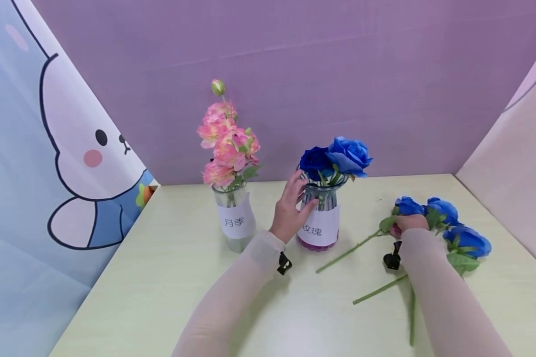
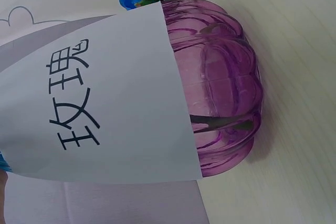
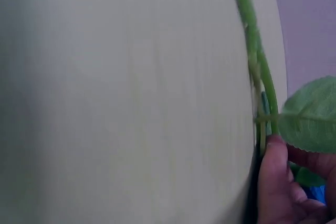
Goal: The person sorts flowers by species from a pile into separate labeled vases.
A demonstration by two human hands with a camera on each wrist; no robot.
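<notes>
Blue rose [image 1: 408, 205], stem [image 1: 350, 250] in right grip [image 1: 412, 222]

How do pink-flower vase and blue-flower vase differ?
The pink-flower vase has a pale base, the blue-flower vase a purple one. Pink flowers rise tall above the pink-flower vase; blue flowers sit low over the blue-flower vase. Both stand upright with white labels.

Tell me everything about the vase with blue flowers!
The vase stands upright on the table, right of the pink-flower vase. It looks like clear glass: ribbed and bluish below its flared rim, purple and bulging at the base. A white label with two black characters covers its front. It holds two blue roses, and the left hand curves around its left side.
</notes>
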